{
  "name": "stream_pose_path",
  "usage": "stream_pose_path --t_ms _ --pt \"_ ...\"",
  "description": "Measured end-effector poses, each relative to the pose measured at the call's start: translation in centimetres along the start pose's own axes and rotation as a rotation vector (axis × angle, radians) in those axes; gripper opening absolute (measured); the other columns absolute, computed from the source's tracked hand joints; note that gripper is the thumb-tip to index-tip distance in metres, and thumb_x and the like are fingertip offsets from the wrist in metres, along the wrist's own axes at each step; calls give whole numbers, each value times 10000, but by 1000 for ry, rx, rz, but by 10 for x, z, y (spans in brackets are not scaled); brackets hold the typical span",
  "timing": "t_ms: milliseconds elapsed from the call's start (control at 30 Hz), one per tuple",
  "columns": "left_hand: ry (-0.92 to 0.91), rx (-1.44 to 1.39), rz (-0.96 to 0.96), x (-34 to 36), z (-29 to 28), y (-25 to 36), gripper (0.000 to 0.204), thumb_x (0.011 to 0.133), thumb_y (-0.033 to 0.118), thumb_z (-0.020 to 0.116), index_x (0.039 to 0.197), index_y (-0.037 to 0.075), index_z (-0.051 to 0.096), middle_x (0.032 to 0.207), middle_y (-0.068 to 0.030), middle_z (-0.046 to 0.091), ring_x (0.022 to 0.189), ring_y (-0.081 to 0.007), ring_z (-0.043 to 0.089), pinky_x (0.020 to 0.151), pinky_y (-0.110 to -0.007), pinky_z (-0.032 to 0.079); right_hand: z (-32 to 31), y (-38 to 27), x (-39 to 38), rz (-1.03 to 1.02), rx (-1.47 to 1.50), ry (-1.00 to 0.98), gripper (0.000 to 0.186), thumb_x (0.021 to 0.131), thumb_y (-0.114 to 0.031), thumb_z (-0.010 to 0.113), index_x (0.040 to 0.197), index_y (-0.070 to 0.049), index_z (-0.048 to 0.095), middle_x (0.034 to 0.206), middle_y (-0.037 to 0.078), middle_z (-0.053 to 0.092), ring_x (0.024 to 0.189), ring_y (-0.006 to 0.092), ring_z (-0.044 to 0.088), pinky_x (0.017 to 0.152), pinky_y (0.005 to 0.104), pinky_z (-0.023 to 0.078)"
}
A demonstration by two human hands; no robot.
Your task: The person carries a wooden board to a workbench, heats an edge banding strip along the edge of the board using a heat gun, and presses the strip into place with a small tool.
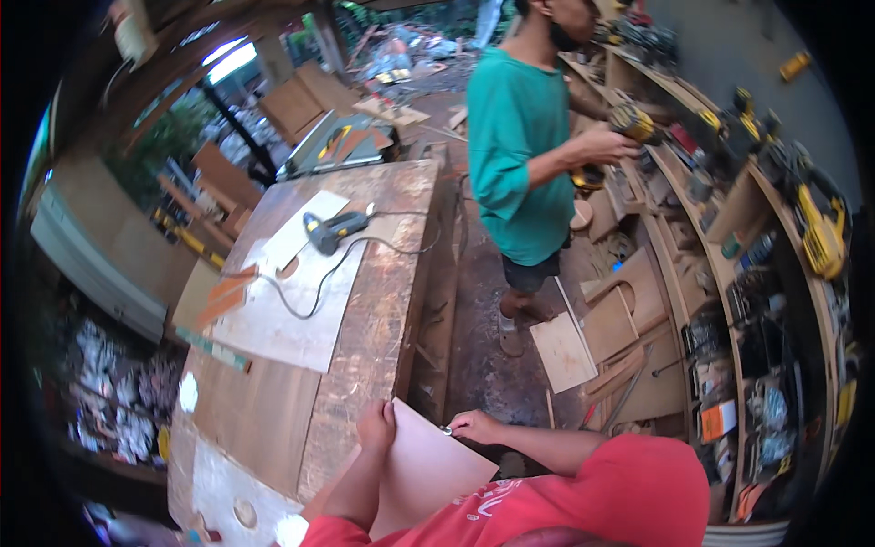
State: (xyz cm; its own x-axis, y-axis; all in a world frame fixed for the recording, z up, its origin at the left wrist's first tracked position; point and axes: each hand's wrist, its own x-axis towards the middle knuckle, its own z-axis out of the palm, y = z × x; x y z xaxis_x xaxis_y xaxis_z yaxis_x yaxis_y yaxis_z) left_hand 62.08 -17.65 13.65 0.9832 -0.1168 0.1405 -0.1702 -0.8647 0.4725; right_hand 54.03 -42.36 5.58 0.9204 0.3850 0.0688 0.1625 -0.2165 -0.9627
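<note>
A pale, flat wooden board [424, 479] stands tilted against my body at the near edge of the workbench [378, 314]. My left hand [375, 425] is closed round its upper corner. On the board's right edge, my right hand [476, 426] pinches a small shiny metal piece [447, 430], too small to name. Part of the board is hidden behind my left forearm and red shirt.
A corded power tool [333, 232] lies on a white sheet [305, 333] on the bench, its cable trailing across. Right of the bench, a co-worker in a green shirt [519, 155] holds a yellow-black drill [632, 122]. Tool shelves [720, 242] line the right; wood pieces [563, 351] lie below.
</note>
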Motion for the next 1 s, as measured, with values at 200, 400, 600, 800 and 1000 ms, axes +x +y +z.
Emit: stream_pose_path --t_ms 200,400,600,800,1000 --pt "-27 30 61 -3 -8 -1 205 912 261 536 874 86 636 875 -156 628 848 -361 598 755 -466 472 2 -23 -14 79 26 46 192 832 -106 659 1008 -33 682 933 112 680 882 222 651 786 323 496" --pt "13 -17 4 -6 -8 -7 176 902 248 547 880 97 634 891 -140 621 875 -346 593 782 -452 472 5 -29 -4 142 -62 24 228 856 -104 640 1072 -32 653 922 93 689 873 145 639 792 294 487" --pt "-2 -23 22 -3 -10 0 164 900 229 548 888 90 634 902 -148 623 871 -356 594 775 -458 473 -12 -36 -21 83 -357 -96 204 871 -175 617 1068 -128 645 900 94 694 838 267 674 742 375 516" --pt "-33 42 -32 -7 1 -9 183 898 261 553 905 110 655 919 -134 640 886 -343 602 797 -458 477 -21 -52 -31 44 -395 -208 237 863 -201 602 1092 -145 587 883 131 672 833 366 646 704 465 502" --pt "-54 41 8 -7 4 -3 196 908 264 537 901 105 651 905 -137 637 878 -351 598 771 -463 472 -17 -34 4 -129 -377 -135 169 884 -175 589 1024 -101 531 763 172 626 741 381 636 615 487 462"
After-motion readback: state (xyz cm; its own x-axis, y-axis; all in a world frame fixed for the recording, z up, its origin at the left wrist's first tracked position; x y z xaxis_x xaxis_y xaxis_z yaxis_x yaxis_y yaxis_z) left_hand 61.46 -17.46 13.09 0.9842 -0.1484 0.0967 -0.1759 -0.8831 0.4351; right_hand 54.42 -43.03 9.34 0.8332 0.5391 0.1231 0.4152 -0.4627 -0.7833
